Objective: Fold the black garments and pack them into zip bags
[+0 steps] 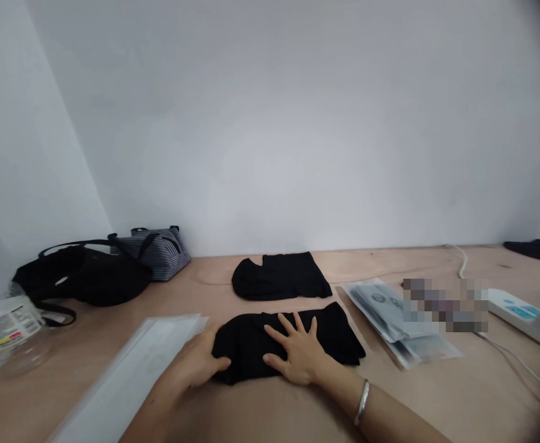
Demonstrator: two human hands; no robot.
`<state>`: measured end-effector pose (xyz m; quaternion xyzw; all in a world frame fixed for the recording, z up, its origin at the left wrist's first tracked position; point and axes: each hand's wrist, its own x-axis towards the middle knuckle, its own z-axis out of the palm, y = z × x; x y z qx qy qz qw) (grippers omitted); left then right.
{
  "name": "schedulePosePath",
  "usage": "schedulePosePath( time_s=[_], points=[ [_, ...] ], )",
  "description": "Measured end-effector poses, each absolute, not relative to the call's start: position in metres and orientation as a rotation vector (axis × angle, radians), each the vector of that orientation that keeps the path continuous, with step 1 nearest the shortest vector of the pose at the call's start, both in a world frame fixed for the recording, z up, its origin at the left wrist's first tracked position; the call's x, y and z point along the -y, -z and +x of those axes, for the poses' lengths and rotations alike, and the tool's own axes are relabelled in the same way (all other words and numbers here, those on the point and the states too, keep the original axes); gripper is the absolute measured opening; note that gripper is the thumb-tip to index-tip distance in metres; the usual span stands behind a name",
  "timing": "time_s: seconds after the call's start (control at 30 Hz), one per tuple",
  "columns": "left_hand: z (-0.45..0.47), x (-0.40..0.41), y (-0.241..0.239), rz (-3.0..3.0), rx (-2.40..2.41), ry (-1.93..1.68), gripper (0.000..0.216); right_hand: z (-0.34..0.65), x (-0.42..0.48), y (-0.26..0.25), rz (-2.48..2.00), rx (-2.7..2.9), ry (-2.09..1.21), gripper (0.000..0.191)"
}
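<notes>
A folded black cloth garment (279,341) lies flat on the wooden table (261,271), and both my hands are on it. My right hand (297,352) presses flat on its top with the fingers spread, a silver bangle (362,402) on the wrist. My left hand (196,362) rests against the garment's left end, its fingertips on the fabric. Just under my left hand and wrist lies a long translucent plastic sleeve (131,375). A second black garment (279,277), folded less tightly, lies just beyond the first.
A black bag (83,277) and a striped tote (159,252) stand at the far left by the wall, with a clear plastic bottle (7,329) nearer. To the right lie clear packets (394,320), a white power strip (514,311) with its cable, and a dark cloth (537,250).
</notes>
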<state>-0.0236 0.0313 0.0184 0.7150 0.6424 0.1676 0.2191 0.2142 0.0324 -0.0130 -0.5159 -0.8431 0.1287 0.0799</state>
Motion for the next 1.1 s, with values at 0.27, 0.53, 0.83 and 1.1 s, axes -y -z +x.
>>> schedulePosePath(
  time_s=[0.27, 0.53, 0.83, 1.1],
  points=[
    [0.018, -0.035, -0.012, 1.637, -1.567, -1.454, 0.063, 0.214, -0.034, 0.009, -1.490, 2.426, -0.455, 0.060],
    [0.058, -0.023, 0.016, 2.127, -1.264, -1.244, 0.026, 0.290, -0.024, 0.008, -1.828, 2.072, 0.008, 0.043],
    [0.053, -0.012, 0.007, 2.489, -1.131, -0.606, 0.060, 0.307, -0.021, 0.016, -1.952, 1.837, -0.343, 0.074],
    [0.041, -0.031, 0.014, 1.610, -1.358, -1.079, 0.042, 0.304, -0.039, -0.001, -1.847, 1.652, -0.590, 0.062]
  ],
)
